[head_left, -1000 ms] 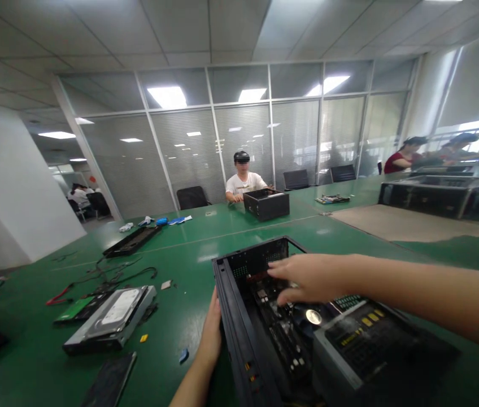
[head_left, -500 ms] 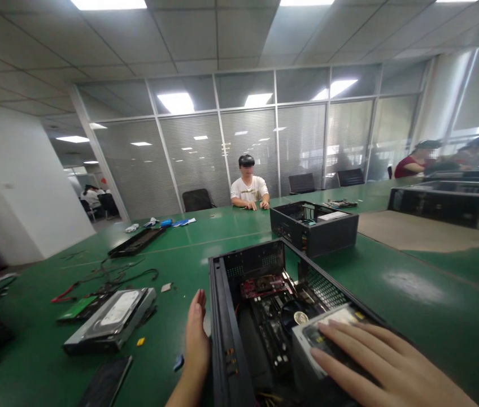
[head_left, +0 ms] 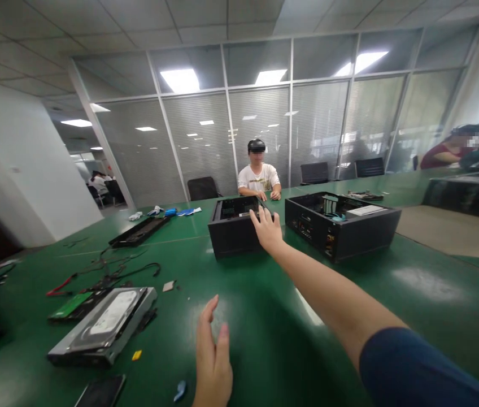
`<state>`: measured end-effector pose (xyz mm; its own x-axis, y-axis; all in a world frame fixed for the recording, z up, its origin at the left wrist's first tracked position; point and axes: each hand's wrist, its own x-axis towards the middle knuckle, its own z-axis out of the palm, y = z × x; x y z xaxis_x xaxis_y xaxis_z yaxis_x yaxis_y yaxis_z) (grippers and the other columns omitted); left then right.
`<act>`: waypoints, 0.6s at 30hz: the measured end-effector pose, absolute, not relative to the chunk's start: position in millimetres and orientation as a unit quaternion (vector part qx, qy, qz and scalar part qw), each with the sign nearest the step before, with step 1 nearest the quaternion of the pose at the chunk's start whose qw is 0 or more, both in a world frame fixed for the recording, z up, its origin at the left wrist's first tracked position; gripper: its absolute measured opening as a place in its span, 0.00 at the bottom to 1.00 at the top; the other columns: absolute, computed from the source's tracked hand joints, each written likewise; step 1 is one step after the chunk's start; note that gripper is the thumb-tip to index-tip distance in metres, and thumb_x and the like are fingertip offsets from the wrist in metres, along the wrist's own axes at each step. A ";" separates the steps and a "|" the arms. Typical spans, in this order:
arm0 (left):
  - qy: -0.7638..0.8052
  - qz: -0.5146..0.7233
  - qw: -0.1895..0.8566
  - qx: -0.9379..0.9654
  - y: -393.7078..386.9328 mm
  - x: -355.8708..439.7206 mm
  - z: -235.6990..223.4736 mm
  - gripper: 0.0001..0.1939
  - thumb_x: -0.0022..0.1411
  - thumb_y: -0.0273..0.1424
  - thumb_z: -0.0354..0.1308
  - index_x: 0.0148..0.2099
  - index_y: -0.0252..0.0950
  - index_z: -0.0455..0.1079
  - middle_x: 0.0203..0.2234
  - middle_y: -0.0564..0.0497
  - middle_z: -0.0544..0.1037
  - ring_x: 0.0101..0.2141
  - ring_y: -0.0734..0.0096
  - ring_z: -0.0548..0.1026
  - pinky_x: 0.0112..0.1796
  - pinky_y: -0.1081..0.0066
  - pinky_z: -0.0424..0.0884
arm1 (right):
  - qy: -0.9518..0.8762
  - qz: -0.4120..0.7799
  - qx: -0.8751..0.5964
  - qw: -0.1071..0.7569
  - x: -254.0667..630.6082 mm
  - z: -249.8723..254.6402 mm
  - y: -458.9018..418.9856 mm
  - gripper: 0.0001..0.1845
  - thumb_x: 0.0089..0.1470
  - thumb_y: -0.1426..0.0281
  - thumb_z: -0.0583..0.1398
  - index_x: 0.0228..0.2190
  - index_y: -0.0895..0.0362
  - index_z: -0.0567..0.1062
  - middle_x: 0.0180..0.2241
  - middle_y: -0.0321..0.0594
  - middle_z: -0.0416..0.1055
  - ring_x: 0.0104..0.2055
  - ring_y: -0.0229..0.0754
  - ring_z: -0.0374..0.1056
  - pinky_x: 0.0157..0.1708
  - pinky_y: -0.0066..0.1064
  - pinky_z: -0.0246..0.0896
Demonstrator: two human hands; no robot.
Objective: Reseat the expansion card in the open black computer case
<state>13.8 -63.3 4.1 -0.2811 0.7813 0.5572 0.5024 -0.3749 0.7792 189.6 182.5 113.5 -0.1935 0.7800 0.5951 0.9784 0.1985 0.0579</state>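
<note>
With right fingers [head_left: 260,217] spread and unclenched, reaching to the right edge of a case [head_left: 236,237]; cannot tell if touching. Have left fingers [head_left: 204,330] parted, free, over the counter [head_left: 260,299]. Can see the case there, left of a second case [head_left: 364,234].

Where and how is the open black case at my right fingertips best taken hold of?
Probably hold the case by the upper rims of its left and right walls, coming from the near side: it sits flat, open side up, leaving edges to hook over.
</note>
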 end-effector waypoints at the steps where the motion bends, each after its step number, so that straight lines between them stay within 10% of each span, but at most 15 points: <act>1: 0.541 0.563 0.121 0.613 -60.8 14.4 -0.2 0.22 0.71 0.38 0.46 0.64 0.44 0.59 0.62 0.46 0.66 0.62 0.55 0.63 0.61 0.47 0.58 | -0.722 -0.229 -0.613 0.227 185.5 110.4 201.2 0.37 0.58 0.71 0.56 0.66 0.56 0.53 0.65 0.61 0.54 0.62 0.58 0.54 0.58 0.52 0.43; 18: 0.540 0.430 0.122 0.713 -48.7 24.0 -5.2 0.18 0.64 0.35 0.54 0.55 0.38 0.69 0.53 0.41 0.74 0.54 0.52 0.73 0.55 0.48 0.69 | -0.638 -0.045 -0.762 0.100 430.5 135.8 211.0 0.48 0.51 0.33 0.47 0.42 0.65 0.76 0.42 0.62 0.74 0.43 0.54 0.72 0.47 0.41 0.61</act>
